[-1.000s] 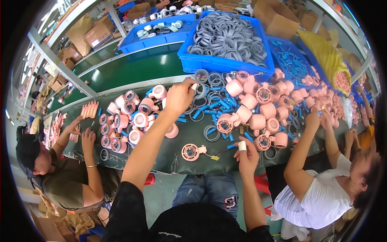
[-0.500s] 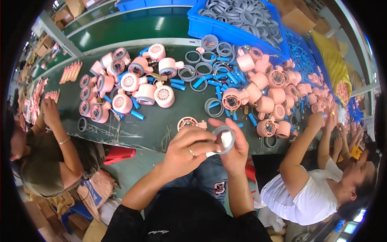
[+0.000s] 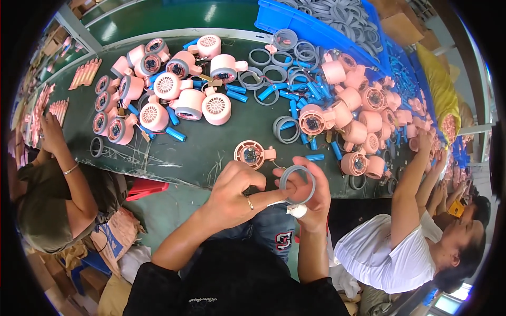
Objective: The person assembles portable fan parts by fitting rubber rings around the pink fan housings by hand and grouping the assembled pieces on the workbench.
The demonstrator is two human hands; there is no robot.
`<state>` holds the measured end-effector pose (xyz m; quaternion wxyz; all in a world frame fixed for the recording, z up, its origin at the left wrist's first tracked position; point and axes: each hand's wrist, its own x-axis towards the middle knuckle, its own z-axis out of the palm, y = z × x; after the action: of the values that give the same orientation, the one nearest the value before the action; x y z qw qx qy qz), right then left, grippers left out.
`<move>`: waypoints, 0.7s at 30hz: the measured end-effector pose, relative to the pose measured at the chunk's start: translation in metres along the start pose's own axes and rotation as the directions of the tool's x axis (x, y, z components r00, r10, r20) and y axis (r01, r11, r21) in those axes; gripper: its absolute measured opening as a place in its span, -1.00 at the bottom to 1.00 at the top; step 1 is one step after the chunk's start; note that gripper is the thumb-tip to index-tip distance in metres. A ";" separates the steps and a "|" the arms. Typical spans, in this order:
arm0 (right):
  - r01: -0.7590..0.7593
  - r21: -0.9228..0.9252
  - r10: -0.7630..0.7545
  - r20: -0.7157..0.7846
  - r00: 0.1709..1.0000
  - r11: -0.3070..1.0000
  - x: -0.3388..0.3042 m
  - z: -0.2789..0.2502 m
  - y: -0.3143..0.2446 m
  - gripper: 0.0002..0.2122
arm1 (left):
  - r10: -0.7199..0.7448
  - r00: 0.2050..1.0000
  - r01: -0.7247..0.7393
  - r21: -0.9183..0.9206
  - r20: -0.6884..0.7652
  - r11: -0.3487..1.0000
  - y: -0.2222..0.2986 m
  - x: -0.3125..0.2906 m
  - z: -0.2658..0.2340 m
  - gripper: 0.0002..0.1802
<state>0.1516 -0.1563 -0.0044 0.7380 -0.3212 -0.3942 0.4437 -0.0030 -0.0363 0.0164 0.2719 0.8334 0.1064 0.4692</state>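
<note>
Dark-green matting is covering the long worktable (image 3: 203, 150), with a blue plastic crate (image 3: 271, 18) of loose grey rings standing at its far side. Pink plastic housings (image 3: 350, 98) are lying heaped on the right; a smaller group of pink vented housings (image 3: 167, 86) is lying on the left. Short blue cylinders (image 3: 266, 94) are scattering between the two.

From where I am standing, the change is at the hands: a second ago the left hand (image 3: 237, 192) was out over the loose rings, and now it is back in front of the person, meeting the right hand (image 3: 313, 203). The right hand is grasping a smooth grey ring (image 3: 313, 184) from behind, above the table's near edge. A left fingertip is touching the ring; whether it is pinching, I cannot tell.

One round pink housing with a short stem (image 3: 249, 154) is lying untouched just beyond the left hand. In my judgement, attention is resting on the ring. A white finger cover (image 3: 297, 210) is showing beneath it; whose digit it is covering remains unclear.
</note>
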 end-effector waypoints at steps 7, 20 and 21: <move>0.052 -0.042 -0.047 0.121 0.992 0.998 0.002 0.002 -0.003 -0.34 | 0.058 0.998 -0.057 0.053 -0.005 0.997 -0.004 -0.007 -0.004 -0.63; 0.086 -0.020 -0.080 0.200 0.977 0.996 0.011 -0.005 0.004 -0.51 | 0.087 0.996 -0.086 0.051 -0.007 0.995 -0.012 -0.008 -0.002 -0.68; 0.085 -0.020 -0.080 0.202 0.976 0.996 0.011 -0.003 0.003 -0.51 | 0.066 0.998 -0.066 0.034 -0.008 0.997 -0.012 -0.008 -0.002 -0.69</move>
<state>0.1560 -0.1457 -0.0046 0.7075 -0.2687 -0.4860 0.4371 -0.0084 -0.0290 0.0050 0.2416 0.8389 0.0878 0.4797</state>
